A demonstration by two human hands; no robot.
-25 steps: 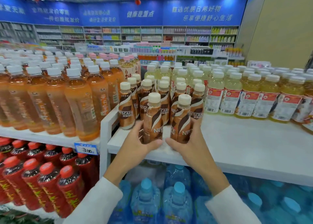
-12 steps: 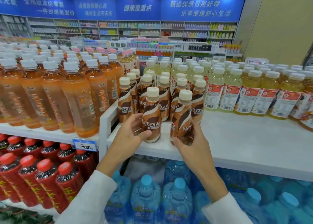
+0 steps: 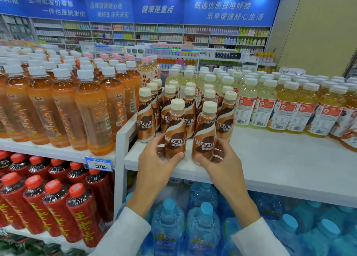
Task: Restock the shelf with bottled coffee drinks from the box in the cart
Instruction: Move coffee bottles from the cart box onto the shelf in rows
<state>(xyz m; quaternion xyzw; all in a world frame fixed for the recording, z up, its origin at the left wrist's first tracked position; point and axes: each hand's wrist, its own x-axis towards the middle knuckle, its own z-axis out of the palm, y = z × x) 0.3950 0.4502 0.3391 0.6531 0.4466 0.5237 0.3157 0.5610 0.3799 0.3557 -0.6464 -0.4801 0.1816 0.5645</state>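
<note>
Two brown coffee bottles with cream caps stand upright at the front of the white shelf (image 3: 270, 164). My left hand (image 3: 156, 159) grips the left coffee bottle (image 3: 175, 128) near its base. My right hand (image 3: 224, 161) grips the right coffee bottle (image 3: 205, 132) the same way. Both labels face me. Behind them stand several more coffee bottles (image 3: 145, 118) in rows. The box and the cart are out of view.
Tall orange tea bottles (image 3: 92, 116) fill the shelf to the left, past a white divider (image 3: 120, 139). Pale yellow drinks (image 3: 262, 106) stand to the right. Red bottles (image 3: 58, 203) and blue water jugs (image 3: 168, 221) sit on the level below.
Both bottles have been turned so their labels face forward. My hands have stayed on them, at the same spot at the shelf's front.
</note>
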